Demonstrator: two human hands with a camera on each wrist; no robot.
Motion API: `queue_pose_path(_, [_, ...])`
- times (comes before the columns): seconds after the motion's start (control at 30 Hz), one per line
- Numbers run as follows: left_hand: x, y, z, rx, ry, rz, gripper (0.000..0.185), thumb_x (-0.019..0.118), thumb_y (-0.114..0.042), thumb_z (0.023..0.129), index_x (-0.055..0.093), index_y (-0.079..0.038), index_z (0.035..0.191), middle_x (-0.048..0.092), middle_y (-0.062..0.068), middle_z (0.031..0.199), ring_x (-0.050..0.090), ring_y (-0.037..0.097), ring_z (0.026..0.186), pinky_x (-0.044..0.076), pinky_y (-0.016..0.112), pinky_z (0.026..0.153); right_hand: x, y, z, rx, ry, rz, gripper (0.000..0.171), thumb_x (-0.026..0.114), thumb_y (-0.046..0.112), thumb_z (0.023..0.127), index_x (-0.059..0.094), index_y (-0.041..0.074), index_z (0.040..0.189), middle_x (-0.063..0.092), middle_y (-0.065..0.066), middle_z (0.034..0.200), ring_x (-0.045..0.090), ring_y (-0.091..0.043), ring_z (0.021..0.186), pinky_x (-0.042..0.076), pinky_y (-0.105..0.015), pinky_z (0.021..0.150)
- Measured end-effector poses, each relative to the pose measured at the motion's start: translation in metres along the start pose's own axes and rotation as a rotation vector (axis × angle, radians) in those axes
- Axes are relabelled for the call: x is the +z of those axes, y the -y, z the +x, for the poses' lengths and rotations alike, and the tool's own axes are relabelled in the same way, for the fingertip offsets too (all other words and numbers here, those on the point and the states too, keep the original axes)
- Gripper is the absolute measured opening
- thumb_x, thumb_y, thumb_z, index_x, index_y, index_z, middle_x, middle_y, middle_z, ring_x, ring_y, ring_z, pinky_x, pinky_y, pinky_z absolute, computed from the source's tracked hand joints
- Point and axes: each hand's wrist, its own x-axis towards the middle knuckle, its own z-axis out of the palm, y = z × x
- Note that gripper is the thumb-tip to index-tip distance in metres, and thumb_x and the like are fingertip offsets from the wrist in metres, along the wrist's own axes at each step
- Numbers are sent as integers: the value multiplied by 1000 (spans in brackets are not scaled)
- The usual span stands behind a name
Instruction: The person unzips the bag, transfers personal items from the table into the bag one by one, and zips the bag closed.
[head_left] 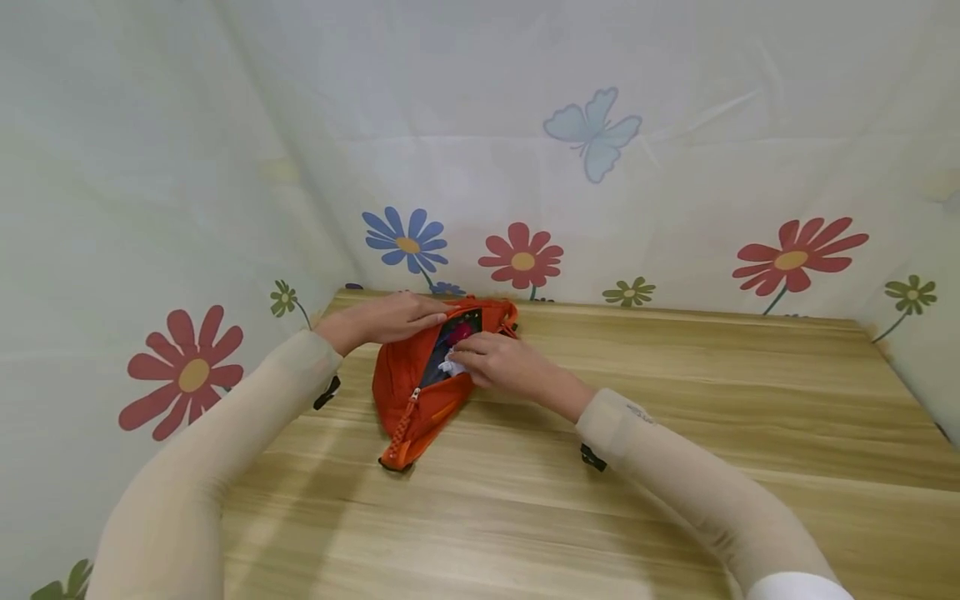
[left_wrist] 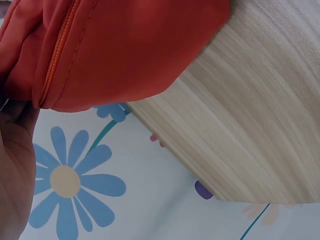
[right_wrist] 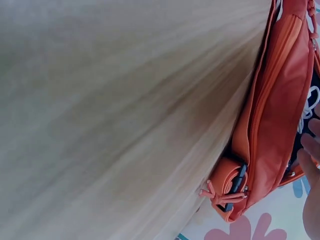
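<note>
An orange-red waist bag (head_left: 397, 375) rests on the wooden table, its zipped top gaping to show a dark lining. My left hand (head_left: 401, 317) grips the far left edge of the opening; in the left wrist view its fingers (left_wrist: 22, 112) meet the cloth beside the zip. Over the mouth, my right hand (head_left: 506, 362) pinches a bundle of white cord (head_left: 451, 367) with its fingertips. Loops of this white cord (right_wrist: 310, 105) show beside the fingers in the right wrist view. Deeper in the bag lies a dark pink thing (head_left: 459, 333), partly hidden by the right hand.
The wooden table (head_left: 675, 392) stretches to the right and toward me. A pale cloth wall (head_left: 465, 167) with printed flowers stands along its back and sides. A rolled orange strap (right_wrist: 225, 180) with a black buckle sits at the bag's end.
</note>
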Motion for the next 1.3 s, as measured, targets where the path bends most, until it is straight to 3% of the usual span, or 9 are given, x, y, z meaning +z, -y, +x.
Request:
queue_pose_path(0.27, [0, 0, 0, 2, 2, 4, 47, 41, -37, 111, 56, -12, 147, 58, 8, 145, 52, 30, 137, 37, 50, 116, 8, 2, 2, 58, 86, 39, 41, 65, 20, 100, 63, 10, 140, 63, -8, 140, 57, -23, 131, 45, -35, 110])
queue_pose_path(0.6, [5, -1, -1, 12, -23, 25, 47, 41, -37, 111, 55, -13, 148, 57, 7, 147, 51, 31, 137, 36, 51, 116, -8, 5, -13, 120, 26, 130, 33, 74, 9, 93, 72, 7, 126, 70, -10, 124, 61, -25, 119, 51, -37, 104])
queue_pose_path(0.77, [9, -19, 1, -6, -51, 42, 46, 44, -37, 110, 54, -16, 149, 56, 7, 148, 51, 30, 138, 38, 50, 115, -13, 5, -21, 112, 42, 144, 28, 74, 8, 93, 74, 7, 121, 72, -9, 118, 64, -24, 112, 54, -37, 99])
queue_pose_path(1.07, [20, -54, 12, 34, -148, 54, 44, 49, -30, 109, 55, -11, 148, 57, 11, 146, 54, 31, 135, 40, 47, 114, -12, 7, -32, 107, 59, 99, 30, 73, 8, 93, 74, 5, 122, 71, -9, 119, 64, -23, 113, 53, -36, 99])
queue_pose_path(1.3, [39, -67, 16, -39, -135, -10, 48, 42, -32, 111, 46, -12, 154, 50, 11, 153, 45, 29, 143, 34, 46, 118, -15, 15, -39, 92, 175, 8, 41, 69, 11, 96, 65, 4, 136, 66, -9, 135, 57, -31, 128, 45, -41, 110])
